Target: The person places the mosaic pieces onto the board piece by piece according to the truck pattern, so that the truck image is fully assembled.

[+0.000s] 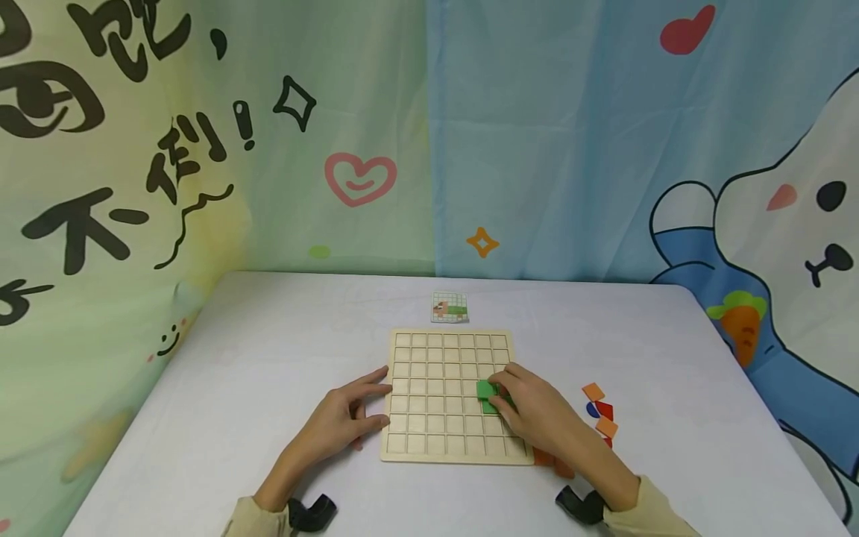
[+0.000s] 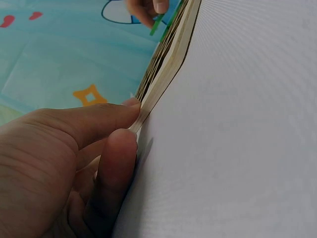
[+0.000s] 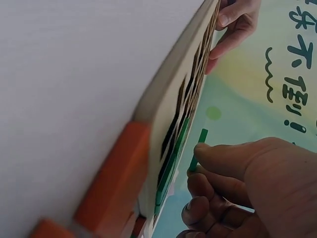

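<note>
A square wooden board (image 1: 429, 432) marked with a grid lies on the white table. My right hand (image 1: 540, 410) pinches a green tile (image 3: 202, 141) between thumb and fingers, just above the board's right half. Beneath it, more green pieces (image 3: 171, 171) lie on the grid, partly covered by the hand in the head view. My left hand (image 1: 342, 414) is at the board's left edge, its fingers spread and fairly straight. In the left wrist view, fingertips (image 2: 131, 102) touch the wooden rim.
Right of the board lie loose orange (image 1: 593, 392), red (image 1: 605, 410) and blue (image 1: 593, 409) pieces. More orange pieces (image 1: 562, 468) sit by its near right corner, partly behind the right arm. A small picture card (image 1: 449, 307) lies beyond the far edge. A printed curtain (image 1: 537, 149) hangs behind the table.
</note>
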The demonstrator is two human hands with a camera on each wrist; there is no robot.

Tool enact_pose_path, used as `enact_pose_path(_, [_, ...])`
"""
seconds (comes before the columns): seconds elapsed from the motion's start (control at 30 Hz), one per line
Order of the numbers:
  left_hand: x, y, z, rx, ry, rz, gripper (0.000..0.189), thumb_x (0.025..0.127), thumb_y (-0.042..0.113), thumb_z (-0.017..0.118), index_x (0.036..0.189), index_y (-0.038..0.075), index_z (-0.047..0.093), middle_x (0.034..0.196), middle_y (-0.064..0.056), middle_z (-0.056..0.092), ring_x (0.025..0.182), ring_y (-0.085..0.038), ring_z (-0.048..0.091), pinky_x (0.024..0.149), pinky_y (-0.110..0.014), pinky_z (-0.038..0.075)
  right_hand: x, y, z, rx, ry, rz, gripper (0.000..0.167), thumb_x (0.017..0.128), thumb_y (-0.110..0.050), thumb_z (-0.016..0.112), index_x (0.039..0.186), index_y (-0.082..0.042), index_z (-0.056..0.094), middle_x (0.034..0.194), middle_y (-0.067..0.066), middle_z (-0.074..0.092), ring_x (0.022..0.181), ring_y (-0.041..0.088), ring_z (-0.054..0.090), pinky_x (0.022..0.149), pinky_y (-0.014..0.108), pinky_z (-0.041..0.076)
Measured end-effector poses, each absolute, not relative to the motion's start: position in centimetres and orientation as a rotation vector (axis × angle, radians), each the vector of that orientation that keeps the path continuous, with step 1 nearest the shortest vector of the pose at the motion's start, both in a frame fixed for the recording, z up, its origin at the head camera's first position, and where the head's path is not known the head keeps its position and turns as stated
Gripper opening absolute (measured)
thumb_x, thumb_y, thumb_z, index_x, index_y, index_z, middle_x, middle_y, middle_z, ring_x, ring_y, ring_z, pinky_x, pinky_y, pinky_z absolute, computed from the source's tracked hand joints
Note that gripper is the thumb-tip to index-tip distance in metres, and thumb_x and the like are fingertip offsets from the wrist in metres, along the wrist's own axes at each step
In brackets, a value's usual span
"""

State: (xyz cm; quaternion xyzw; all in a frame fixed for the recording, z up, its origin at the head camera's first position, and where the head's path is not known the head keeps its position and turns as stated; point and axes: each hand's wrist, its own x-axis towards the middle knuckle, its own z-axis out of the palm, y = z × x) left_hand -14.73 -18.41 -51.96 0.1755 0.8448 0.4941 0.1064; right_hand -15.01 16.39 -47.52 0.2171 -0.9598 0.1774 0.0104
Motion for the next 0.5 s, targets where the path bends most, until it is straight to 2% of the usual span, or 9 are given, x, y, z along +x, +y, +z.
enact_pose_path(0.27, [-14.7,-18.4,-51.9,0.513,2.479,1.459,0.054,0.092,0.019,0.083,0.143,0.01,0.067,0.169,-0.008,0.045,0.044,-0.013,0.058,0.063,-0.023,0.052,-15.5,15.4,-46.9,0.675,-3.044,0.577,0.027,0.098,-0.019,0.076,0.122,-0.006,0.074,0.099,-0.002,0.063,0.081,0.008,0.05,0.076,0.028,0.051])
enact_pose_path(0.5, [-14.7,-18.4,-51.8,0.511,2.478,1.461,0.054,0.092,0.019,0.083,0.143,0.01,0.067,0.169,-0.007,0.045,0.044,-0.013,0.059,0.066,-0.023,0.052,-15.7,14.5,-46.8,0.648,-3.075,0.547,0.028,0.098,-0.018,0.077,0.121,-0.004,0.074,0.101,0.0,0.065,0.082,0.01,0.052,0.08,0.032,0.055])
